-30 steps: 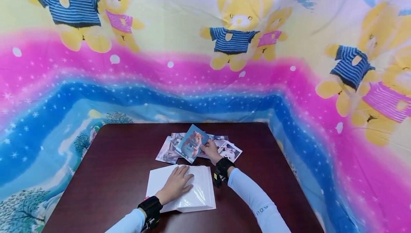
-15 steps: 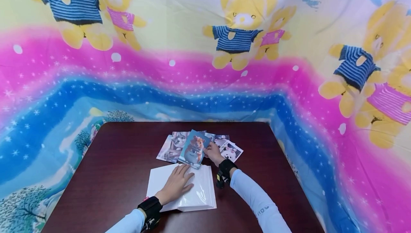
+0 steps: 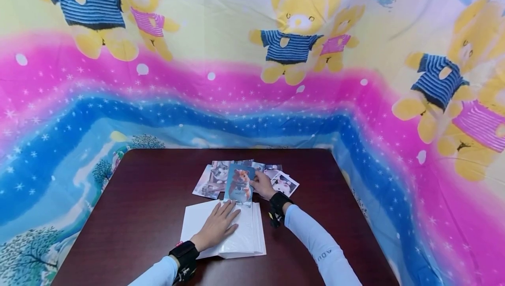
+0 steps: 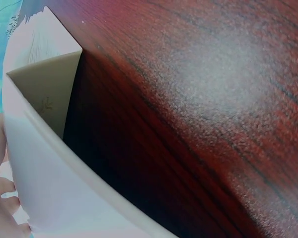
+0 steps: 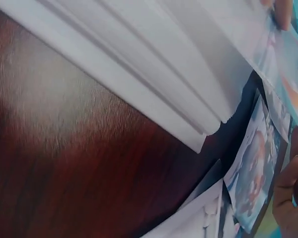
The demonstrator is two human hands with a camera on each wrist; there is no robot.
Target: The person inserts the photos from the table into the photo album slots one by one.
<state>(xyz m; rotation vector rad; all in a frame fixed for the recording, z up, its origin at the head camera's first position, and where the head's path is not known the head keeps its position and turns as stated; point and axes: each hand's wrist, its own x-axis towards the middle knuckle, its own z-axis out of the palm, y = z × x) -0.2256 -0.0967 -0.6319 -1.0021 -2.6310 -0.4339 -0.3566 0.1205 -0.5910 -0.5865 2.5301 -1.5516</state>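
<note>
A patterned fabric backdrop (image 3: 221, 97) printed with bears stands behind the dark worktop (image 3: 150, 189), whose far corners are rounded. In the head view, the white album (image 3: 246, 235) lies open near the middle, with loose picture cards (image 3: 285, 184) between it and the worktop's far edge. The left hand (image 3: 217, 227) rests flat on the album, its grip loose and fingers straight. The right hand (image 3: 263, 184) pinches the hamster card (image 3: 240, 183) by its right side; the card's lower end meets the album's far edge. A crooked approach could buckle the card's corner or catch the clear film, and an elbowing right wrist might scatter the loose cards. The right sleeve (image 3: 321, 246) carries letters, seemingly "ADU", the rest turned away.

In the left wrist view, the album's near side stands arched off the worktop, so uneven pressure from the left hand might make it slide or snap shut. A faint mark (image 4: 47, 104) inside the arch is unreadable.

In the right wrist view, the album's leaves fan apart; a page could slip and spoil the alignment. The hamster card shows only partly at the frame's side, and no wording is legible there.
</note>
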